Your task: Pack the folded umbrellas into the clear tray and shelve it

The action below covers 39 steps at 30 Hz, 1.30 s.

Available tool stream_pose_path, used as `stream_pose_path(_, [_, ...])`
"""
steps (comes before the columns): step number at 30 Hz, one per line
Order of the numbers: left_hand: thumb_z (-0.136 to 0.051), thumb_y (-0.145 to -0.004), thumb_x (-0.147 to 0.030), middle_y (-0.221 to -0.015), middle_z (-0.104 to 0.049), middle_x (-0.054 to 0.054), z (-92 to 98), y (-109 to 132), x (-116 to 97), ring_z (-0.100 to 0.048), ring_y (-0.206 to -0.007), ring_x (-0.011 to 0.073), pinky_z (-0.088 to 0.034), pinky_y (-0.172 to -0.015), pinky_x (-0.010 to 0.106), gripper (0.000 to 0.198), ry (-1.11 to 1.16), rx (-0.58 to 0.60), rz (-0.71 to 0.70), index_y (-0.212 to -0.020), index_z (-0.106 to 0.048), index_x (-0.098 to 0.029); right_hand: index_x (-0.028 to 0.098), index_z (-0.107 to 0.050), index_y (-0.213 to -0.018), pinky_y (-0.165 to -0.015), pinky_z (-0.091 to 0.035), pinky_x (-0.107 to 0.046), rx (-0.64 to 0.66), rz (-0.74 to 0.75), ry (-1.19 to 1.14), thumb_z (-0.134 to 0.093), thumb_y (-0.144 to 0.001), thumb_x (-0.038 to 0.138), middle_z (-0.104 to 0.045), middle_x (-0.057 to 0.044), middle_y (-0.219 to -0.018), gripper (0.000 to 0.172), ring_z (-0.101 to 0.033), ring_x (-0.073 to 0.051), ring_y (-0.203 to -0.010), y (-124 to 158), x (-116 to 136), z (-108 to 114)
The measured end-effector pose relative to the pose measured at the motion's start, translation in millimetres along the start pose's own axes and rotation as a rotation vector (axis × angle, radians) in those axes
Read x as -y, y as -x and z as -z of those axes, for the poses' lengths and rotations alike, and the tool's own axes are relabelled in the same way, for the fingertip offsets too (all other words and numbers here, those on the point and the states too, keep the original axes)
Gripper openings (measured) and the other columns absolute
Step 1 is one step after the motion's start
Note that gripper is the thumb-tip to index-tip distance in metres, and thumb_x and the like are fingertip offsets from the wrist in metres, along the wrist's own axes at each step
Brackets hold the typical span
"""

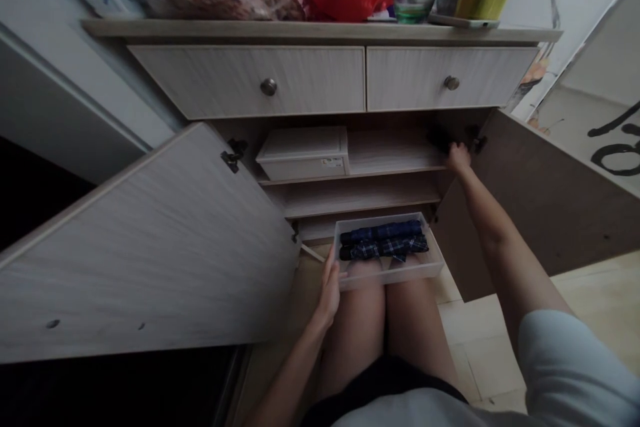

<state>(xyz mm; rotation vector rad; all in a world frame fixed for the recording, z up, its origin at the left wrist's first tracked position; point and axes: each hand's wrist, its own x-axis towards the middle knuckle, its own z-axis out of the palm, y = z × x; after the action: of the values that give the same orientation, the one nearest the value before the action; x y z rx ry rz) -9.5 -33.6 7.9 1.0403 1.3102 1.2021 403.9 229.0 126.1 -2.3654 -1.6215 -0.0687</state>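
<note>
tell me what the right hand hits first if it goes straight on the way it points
The right hand would most likely meet the dark shape just ahead of it, near the door hinge. It's too dim to tell what it is or how close.

A clear plastic tray (390, 275) holds two rolled navy plaid cloths (384, 240).

Two hands (329, 293) (457, 159), two rolled plaid cloths (380, 232) (385, 248), one tray (390, 273), two drawers (247, 80) (450, 77)
</note>
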Motion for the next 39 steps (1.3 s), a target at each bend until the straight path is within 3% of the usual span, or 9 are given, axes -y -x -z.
stream_pose_path(5, [-0.051, -0.085, -0.076, -0.167, -0.028, 0.007, 0.6, -1.5, 3.9, -0.032, -0.15, 0.0351, -0.05, -0.107, 0.048, 0.084, -0.008, -0.016, 0.002, -0.154, -0.043, -0.029, 0.005, -0.052, -0.139, -0.1, -0.043, -0.046, 0.102, -0.094, 0.027, -0.051, -0.09, 0.016, -0.052, -0.029, -0.137, 0.051, -0.049, -0.035, -0.13, -26.9, 4.5, -16.9])
stream_pose_path(12, [-0.049, -0.088, -0.073, -0.166, -0.031, 0.005, 0.6, -1.6, 4.2, -0.041, -0.145, 0.0359, -0.049, -0.108, 0.048, 0.08, -0.015, -0.031, 0.013, -0.155, -0.041, -0.031, 0.004, -0.048, -0.144, -0.102, -0.043, -0.047, 0.058, -0.099, 0.047, -0.045, -0.09, 0.011, -0.05, -0.029, -0.141, 0.054, -0.049, -0.036, -0.131, -31.3, 11.9, -27.4])
stream_pose_path(19, [-0.052, -0.085, -0.076, -0.165, -0.033, 0.008, -0.6, -1.9, -1.1, -0.042, -0.145, 0.0353, -0.053, -0.102, 0.044, 0.085, -0.016, -0.036, 0.008, -0.154, -0.043, -0.027, 0.0, -0.051, -0.14, -0.105, -0.043, -0.048, 0.157, -0.164, 0.059, -0.068, -0.085, 0.035, -0.045, -0.033, -0.144, 0.068, -0.046, -0.04, -0.136, -31.9, 25.7, -19.6])
stream_pose_path(22, [-0.052, -0.082, -0.079, -0.166, -0.03, 0.008, -1.5, -1.3, -1.4, -0.045, -0.143, 0.0357, -0.053, -0.101, 0.043, 0.089, -0.011, -0.041, 0.021, -0.154, -0.043, -0.028, 0.002, -0.041, -0.148, -0.102, -0.046, -0.049, 0.173, -0.17, 0.026, -0.068, -0.086, 0.036, -0.052, -0.033, -0.138, 0.075, -0.052, -0.039, -0.131, -27.1, 27.1, -21.3])
stream_pose_path(24, [-0.053, -0.081, -0.08, -0.167, -0.028, 0.008, -2.0, -1.2, -0.6, -0.045, -0.142, 0.0362, -0.053, -0.101, 0.045, 0.089, -0.007, -0.049, 0.025, -0.154, -0.043, -0.029, 0.002, -0.039, -0.149, -0.099, -0.049, -0.047, 0.157, -0.183, -0.028, -0.066, -0.087, 0.027, -0.058, -0.032, -0.131, 0.072, -0.058, -0.037, -0.125, -21.5, 25.9, -23.1])
stream_pose_path(28, [-0.054, -0.081, -0.08, -0.166, -0.031, 0.008, -1.2, -2.1, 1.7, -0.04, -0.145, 0.0371, -0.053, -0.101, 0.046, 0.089, 0.001, -0.047, 0.001, -0.153, -0.045, -0.028, 0.003, -0.049, -0.138, -0.096, -0.052, -0.048, 0.079, -0.194, -0.179, -0.063, -0.086, 0.02, -0.064, -0.029, -0.122, 0.057, -0.063, -0.038, -0.119, -9.7, 21.3, -23.4])
stream_pose_path(34, [-0.055, -0.079, -0.081, -0.163, -0.036, 0.011, 1.2, -3.9, 3.5, -0.042, -0.144, 0.0378, -0.053, -0.101, 0.048, 0.091, 0.009, -0.014, 0.001, -0.151, -0.049, -0.025, 0.011, -0.06, -0.126, -0.099, -0.051, -0.05, -0.059, -0.048, -0.46, -0.061, -0.085, 0.029, -0.068, -0.021, -0.117, 0.045, -0.063, -0.035, -0.117, 10.1, 12.6, -17.1])
stream_pose_path(39, [-0.056, -0.08, -0.079, -0.163, -0.036, 0.011, -1.3, -6.0, 4.9, -0.041, -0.144, 0.0382, -0.054, -0.1, 0.048, 0.089, 0.023, -0.035, 0.009, -0.151, -0.049, -0.025, 0.015, -0.061, -0.121, -0.099, -0.052, -0.046, -0.008, 0.299, -0.677, -0.064, -0.08, 0.041, -0.069, -0.014, -0.113, 0.048, -0.065, -0.03, -0.107, 47.9, -4.3, -4.9])
